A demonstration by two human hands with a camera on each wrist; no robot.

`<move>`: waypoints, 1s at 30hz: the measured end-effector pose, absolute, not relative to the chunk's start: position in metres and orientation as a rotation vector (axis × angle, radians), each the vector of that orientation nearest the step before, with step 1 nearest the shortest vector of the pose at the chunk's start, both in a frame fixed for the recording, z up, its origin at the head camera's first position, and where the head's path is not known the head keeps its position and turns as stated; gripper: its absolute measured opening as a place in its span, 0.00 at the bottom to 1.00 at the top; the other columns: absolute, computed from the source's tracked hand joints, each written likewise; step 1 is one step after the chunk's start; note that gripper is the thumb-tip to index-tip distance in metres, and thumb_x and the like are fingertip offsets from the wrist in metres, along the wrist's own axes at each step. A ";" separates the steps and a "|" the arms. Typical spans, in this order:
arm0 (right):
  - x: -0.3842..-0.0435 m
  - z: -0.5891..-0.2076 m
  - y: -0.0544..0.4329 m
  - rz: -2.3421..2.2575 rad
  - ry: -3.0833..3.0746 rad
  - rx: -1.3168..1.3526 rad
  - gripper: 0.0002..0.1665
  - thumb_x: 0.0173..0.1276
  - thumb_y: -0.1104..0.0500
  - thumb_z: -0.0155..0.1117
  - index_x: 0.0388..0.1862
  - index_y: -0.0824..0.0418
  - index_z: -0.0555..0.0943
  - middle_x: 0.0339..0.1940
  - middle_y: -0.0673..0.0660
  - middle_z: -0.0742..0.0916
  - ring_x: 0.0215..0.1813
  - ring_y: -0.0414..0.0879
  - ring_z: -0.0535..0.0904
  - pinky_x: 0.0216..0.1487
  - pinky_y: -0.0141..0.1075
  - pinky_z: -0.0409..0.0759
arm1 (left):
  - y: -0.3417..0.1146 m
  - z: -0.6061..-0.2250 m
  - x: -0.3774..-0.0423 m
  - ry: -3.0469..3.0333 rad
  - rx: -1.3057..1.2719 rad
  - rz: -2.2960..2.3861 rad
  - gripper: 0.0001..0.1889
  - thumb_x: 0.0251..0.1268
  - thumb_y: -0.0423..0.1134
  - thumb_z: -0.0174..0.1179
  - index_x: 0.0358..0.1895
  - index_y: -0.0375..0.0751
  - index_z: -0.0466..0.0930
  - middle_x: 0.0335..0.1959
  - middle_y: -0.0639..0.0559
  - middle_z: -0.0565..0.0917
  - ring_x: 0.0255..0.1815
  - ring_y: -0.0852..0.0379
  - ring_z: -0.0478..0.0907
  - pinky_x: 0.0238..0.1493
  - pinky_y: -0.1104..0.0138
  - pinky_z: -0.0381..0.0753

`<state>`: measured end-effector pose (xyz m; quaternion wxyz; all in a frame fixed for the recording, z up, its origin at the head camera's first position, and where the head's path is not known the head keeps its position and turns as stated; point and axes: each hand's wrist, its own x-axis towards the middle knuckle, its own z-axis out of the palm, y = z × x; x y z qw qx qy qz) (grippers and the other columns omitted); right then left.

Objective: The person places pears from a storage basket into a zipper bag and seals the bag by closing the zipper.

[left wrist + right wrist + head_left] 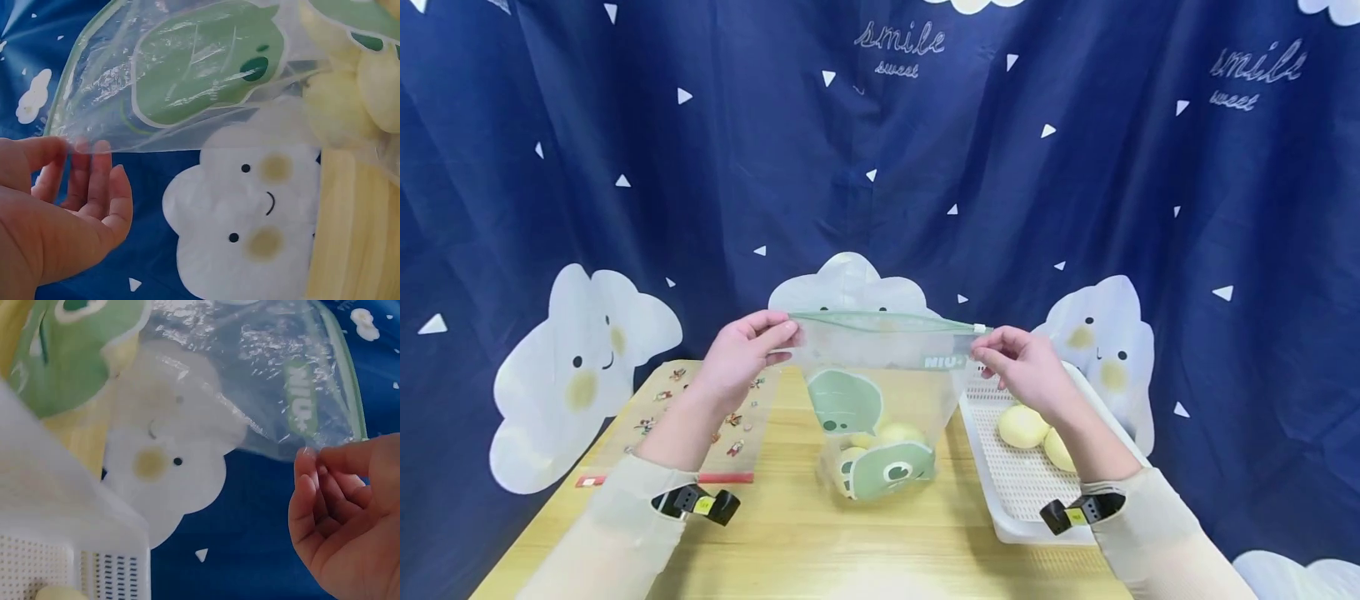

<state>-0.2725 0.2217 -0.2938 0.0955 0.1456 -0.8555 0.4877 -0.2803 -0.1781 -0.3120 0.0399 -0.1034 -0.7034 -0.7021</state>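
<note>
A clear zip bag (925,400) with green cartoon prints hangs upright between my two hands, over the wooden table. Several pale yellow, rounded pieces (340,103) that look like fruit or potatoes lie in its bottom. My left hand (747,354) pinches the bag's upper left corner between thumb and fingers. At the upper right corner my right hand (1028,367) pinches the film just below the green zip strip (880,315). The strip's two edges stand slightly apart along the middle. A small white slider (979,328) sits at its right end, close to the right fingertips.
To the right stands a white perforated basket (1000,517) with two pale yellow pieces (1024,427) showing in it. Another zip bag (655,408), with small coloured prints and a red strip, lies flat at the left. Behind the table (820,550) hangs a blue cloud-patterned curtain (880,208).
</note>
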 end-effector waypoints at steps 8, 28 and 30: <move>-0.275 -0.306 0.224 1.405 -2.532 0.482 0.12 0.81 0.59 0.69 0.53 0.67 0.86 0.42 0.58 0.91 0.39 0.39 0.82 0.37 0.30 0.83 | -0.170 -0.328 -0.280 -2.179 -0.380 -2.193 0.14 0.84 0.39 0.63 0.62 0.33 0.81 0.46 0.63 0.90 0.52 0.66 0.88 0.59 0.71 0.90; -0.279 -0.311 0.231 1.594 -2.444 0.470 0.15 0.83 0.59 0.67 0.56 0.72 0.82 0.36 0.44 0.89 0.42 0.38 0.87 0.45 0.32 0.90 | -0.170 -0.334 -0.280 -2.208 -0.392 -1.930 0.17 0.82 0.43 0.67 0.57 0.31 0.87 0.37 0.64 0.91 0.45 0.64 0.87 0.55 0.72 0.90; -0.279 -0.312 0.232 1.573 -2.429 0.471 0.15 0.83 0.58 0.68 0.55 0.71 0.84 0.36 0.43 0.90 0.43 0.38 0.87 0.46 0.32 0.91 | -0.169 -0.335 -0.280 -2.197 -0.395 -1.920 0.18 0.81 0.44 0.67 0.56 0.30 0.87 0.37 0.64 0.91 0.46 0.63 0.87 0.55 0.72 0.90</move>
